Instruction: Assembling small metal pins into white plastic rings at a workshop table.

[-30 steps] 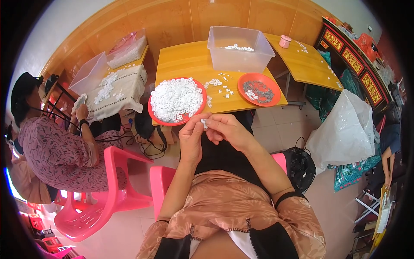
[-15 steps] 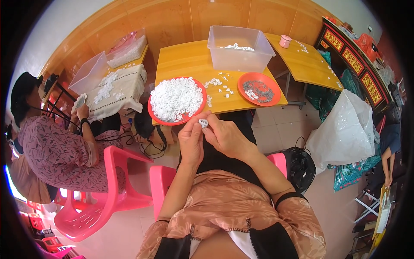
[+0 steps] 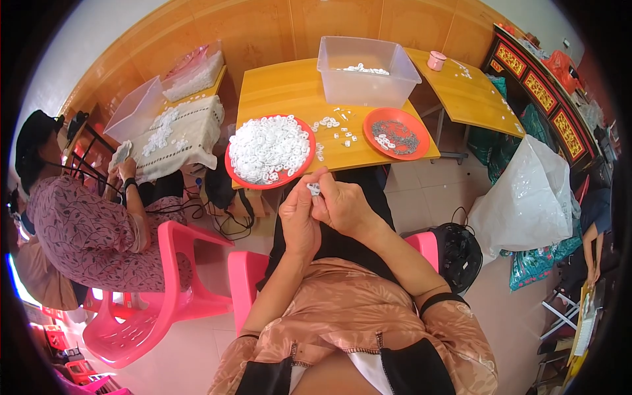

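Note:
Both my hands are together in front of the table's near edge. Between my left hand (image 3: 299,220) and my right hand (image 3: 342,205) is a small white plastic piece (image 3: 313,189), pinched by the fingertips of both and partly covered by them. Just beyond my left hand, a red plate (image 3: 304,172) is heaped with white oval plastic pieces (image 3: 270,148). To the right, a second red plate (image 3: 421,128) holds small grey metal parts (image 3: 399,131) and a few white pieces. Several loose white pieces (image 3: 326,123) lie on the wooden table between the plates.
A clear plastic bin (image 3: 368,72) with white pieces stands at the table's back. A co-worker (image 3: 99,230) sits at the left by a cloth-covered table (image 3: 197,131). Pink chair (image 3: 164,309) is at my left, a white sack (image 3: 526,204) at my right.
My hands have turned the small white piece, so its two-holed face no longer shows plainly. My left hand has tilted and shifted slightly right.

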Demonstrator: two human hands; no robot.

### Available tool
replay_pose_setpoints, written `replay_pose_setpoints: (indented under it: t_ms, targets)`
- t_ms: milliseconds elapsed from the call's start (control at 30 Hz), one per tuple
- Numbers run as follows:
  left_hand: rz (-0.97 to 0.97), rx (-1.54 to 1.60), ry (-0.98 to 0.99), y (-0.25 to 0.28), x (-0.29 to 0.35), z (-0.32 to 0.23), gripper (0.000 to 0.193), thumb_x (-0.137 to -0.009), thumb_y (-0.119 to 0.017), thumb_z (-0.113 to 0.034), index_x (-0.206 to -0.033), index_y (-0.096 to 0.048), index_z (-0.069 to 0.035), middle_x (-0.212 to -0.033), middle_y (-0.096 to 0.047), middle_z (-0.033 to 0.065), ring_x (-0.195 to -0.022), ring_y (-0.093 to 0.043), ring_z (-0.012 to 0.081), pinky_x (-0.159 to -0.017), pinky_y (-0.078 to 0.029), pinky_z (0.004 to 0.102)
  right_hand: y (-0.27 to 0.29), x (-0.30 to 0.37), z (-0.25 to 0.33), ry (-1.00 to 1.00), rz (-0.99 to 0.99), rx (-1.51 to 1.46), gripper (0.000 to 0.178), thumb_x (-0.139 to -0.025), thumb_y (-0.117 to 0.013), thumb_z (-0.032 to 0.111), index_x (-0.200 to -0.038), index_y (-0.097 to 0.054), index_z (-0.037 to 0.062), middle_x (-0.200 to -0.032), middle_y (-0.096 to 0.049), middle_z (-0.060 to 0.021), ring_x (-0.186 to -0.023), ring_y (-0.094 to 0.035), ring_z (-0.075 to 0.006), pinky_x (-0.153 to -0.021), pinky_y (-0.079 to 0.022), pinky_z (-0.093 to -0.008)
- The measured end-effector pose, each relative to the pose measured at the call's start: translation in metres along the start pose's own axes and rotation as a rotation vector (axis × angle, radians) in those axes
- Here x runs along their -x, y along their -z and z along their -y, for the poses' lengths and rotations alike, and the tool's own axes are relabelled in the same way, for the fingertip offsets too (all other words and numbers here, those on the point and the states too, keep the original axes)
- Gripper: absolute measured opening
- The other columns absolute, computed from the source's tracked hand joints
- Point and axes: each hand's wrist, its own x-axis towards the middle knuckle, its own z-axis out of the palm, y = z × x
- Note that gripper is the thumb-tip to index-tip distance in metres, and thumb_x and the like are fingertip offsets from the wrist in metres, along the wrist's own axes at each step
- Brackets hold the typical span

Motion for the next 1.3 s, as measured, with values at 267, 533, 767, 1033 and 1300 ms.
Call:
replay_pose_setpoints:
  t_ms: [267,533,767,1033,1300]
  targets:
    - [-0.020,-0.004,0.007,0.000,0.002,0.003,0.037,-0.096,-0.043,-0.028,-0.114,-0.054,0.003,-0.111,-0.058,0.0084,-0.096,-0.055,0.0113,-0.084,-0.043,0.0234,-0.007,0.002,-0.001,0.068,-0.084,0.061,0.024,-0.078,-0.058,0.015,-0.092,-0.049,-0.0019,-0.053,-0.053,-0.0111,-0.047,-0.058,-0.0258,-0.041,-0.044,-0.0348]
    - [-0.037,-0.018,-0.027,-0.002,0.003,0.002,0.035,-0.096,-0.043,-0.025,-0.112,-0.054,0.004,-0.113,-0.057,0.0113,-0.104,-0.054,0.0178,-0.091,-0.042,0.0288,-0.013,0.007,0.000,0.037,-0.107,0.028,0.024,-0.079,-0.057,0.015,-0.091,-0.046,-0.0020,-0.055,-0.054,-0.0125,-0.049,-0.058,-0.0280,-0.043,-0.044,-0.0368]
    - [-0.046,-0.037,-0.055,0.004,-0.002,0.000,0.034,-0.097,-0.041,-0.024,-0.115,-0.052,0.003,-0.114,-0.057,0.0116,-0.104,-0.053,0.0169,-0.092,-0.041,0.0291,-0.009,0.004,0.005,-0.043,-0.048,-0.138,0.023,-0.085,-0.050,0.013,-0.101,-0.045,-0.0035,-0.063,-0.055,-0.0179,-0.055,-0.057,-0.0351,-0.048,-0.045,-0.0395]
    - [-0.087,-0.003,-0.094,0.009,-0.009,-0.004,0.036,-0.096,-0.042,-0.024,-0.116,-0.049,0.004,-0.118,-0.054,0.0138,-0.107,-0.052,0.0184,-0.094,-0.040,0.0315,-0.002,-0.002,0.008,-0.255,0.050,-0.301,0.019,-0.088,-0.050,0.018,-0.094,-0.050,-0.0006,-0.067,-0.056,-0.0198,-0.064,-0.058,-0.0377,-0.052,-0.045,-0.0409]
    - [-0.284,-0.028,-0.132,0.036,-0.023,-0.019,0.032,-0.096,-0.042,-0.026,-0.113,-0.051,-0.001,-0.109,-0.057,0.0108,-0.100,-0.054,0.0167,-0.088,-0.040,0.0292,0.023,-0.017,-0.053,-0.448,1.095,-0.055,0.032,-0.085,-0.047,0.025,-0.073,-0.061,-0.0020,-0.073,-0.062,-0.0194,-0.066,-0.060,-0.0345,-0.065,-0.048,-0.0417]
